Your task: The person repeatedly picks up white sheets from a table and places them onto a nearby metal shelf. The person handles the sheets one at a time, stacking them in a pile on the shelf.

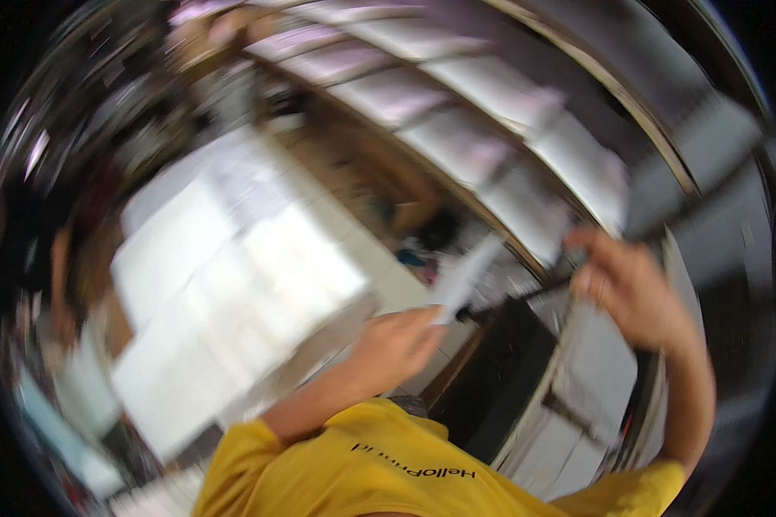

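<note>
My left hand point(397, 349) is in front of my chest, its fingers closed on a thin white sheet point(474, 274) that looks like paper. The sheet slants up and to the right, and its far end is blurred. Raised at the right is my right hand point(625, 289), with its fingers bent and apart and nothing visible between them. A dark thin bar point(530, 297) passes behind, close to its fingertips; no grip on it shows. Just left of my left hand stand large white stacks point(233, 302), smeared by motion.
Along the top runs a wooden rack point(470, 202) with several white stacks on its shelves. A dark panel point(496, 379) and white boxes point(595, 370) stand at the lower right. On the far left is another person point(34, 241) in dark clothing, one arm hanging down.
</note>
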A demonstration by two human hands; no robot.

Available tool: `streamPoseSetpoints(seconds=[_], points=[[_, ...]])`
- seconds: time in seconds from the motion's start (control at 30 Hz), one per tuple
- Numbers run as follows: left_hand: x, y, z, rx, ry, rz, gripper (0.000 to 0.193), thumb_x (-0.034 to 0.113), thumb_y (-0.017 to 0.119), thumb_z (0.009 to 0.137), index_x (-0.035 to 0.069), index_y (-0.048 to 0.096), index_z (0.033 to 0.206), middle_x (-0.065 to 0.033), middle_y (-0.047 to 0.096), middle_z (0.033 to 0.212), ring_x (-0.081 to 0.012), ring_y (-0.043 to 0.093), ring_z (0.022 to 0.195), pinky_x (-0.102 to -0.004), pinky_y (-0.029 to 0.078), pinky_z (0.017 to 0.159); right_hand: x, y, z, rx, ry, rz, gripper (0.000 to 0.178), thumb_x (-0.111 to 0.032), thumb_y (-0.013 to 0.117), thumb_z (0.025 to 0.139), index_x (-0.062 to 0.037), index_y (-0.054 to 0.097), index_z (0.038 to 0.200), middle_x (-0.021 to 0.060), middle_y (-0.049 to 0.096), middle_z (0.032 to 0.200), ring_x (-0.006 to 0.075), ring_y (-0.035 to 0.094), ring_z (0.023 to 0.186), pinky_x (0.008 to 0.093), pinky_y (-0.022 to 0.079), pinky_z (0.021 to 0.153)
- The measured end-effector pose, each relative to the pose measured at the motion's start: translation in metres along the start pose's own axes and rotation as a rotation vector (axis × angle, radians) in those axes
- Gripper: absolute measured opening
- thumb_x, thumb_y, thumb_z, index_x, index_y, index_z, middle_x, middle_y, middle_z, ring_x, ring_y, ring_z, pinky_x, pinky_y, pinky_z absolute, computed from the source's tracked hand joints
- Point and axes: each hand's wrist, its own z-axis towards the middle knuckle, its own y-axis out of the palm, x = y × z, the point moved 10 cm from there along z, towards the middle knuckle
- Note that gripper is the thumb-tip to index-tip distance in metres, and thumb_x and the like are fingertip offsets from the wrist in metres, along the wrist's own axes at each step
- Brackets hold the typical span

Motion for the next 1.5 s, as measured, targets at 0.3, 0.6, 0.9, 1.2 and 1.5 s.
streamPoseSetpoints(seconds=[0.3,0.6,0.9,1.2,1.5], points=[[0.050,-0.067,-0.057,0.167,0.190,-0.051,0.025,0.022,0.064,0.089,0.004,0.058,0.106,-0.0090,0.056,0.078,-0.0264,0.060,0.066,-0.0377,0.050,0.063,-0.116,0.125,0.028,-0.332,-0.032,0.053,0.018,-0.014,0.055,0.095,0.0026,0.058,0.100,0.0108,0.066,0.080,0.0149,0.063,0.067,0.0288,0.048,0.060],[-0.003,-0.208,-0.175,0.419,-0.162,0.261,0.030,0.016,0.072,0.083,0.003,0.064,0.109,-0.0136,0.065,0.096,-0.0311,0.064,0.083,-0.0408,0.051,0.072,-0.079,0.052,0.025,-0.001,0.080,0.103,0.009,-0.002,0.047,0.091,-0.0035,0.055,0.092,-0.0043,0.043,0.073,0.0032,0.036,0.060,0.0218,0.027,0.051],[-0.111,-0.321,-0.331,0.445,-0.768,1.068,0.042,0.019,0.075,0.077,0.002,0.063,0.113,-0.0191,0.056,0.112,-0.0347,0.055,0.102,-0.0457,0.045,0.086,-0.088,0.030,-0.003,0.124,0.133,0.113,0.022,-0.005,0.057,0.091,0.0008,0.054,0.111,0.0035,0.058,0.097,0.0095,0.052,0.085,0.0245,0.044,0.074],[-0.203,-0.323,-0.448,0.288,-0.774,1.021,0.026,-0.002,0.055,0.083,-0.007,0.061,0.107,-0.0214,0.063,0.105,-0.0355,0.060,0.091,-0.0457,0.049,0.081,-0.030,-0.058,-0.003,0.277,0.107,-0.010,0.026,-0.031,0.056,0.099,-0.0073,0.064,0.107,-0.0047,0.050,0.079,0.0070,0.043,0.071,0.0234,0.039,0.062],[-0.173,-0.316,-0.331,0.000,-0.922,0.938,0.031,0.014,0.047,0.093,-0.009,0.058,0.110,-0.0273,0.062,0.105,-0.0375,0.059,0.096,-0.0418,0.046,0.089,0.206,-0.179,-0.240,0.963,0.587,0.487,0.021,-0.024,0.063,0.094,-0.0079,0.067,0.106,0.0020,0.063,0.090,0.0099,0.059,0.076,0.0276,0.050,0.065]])
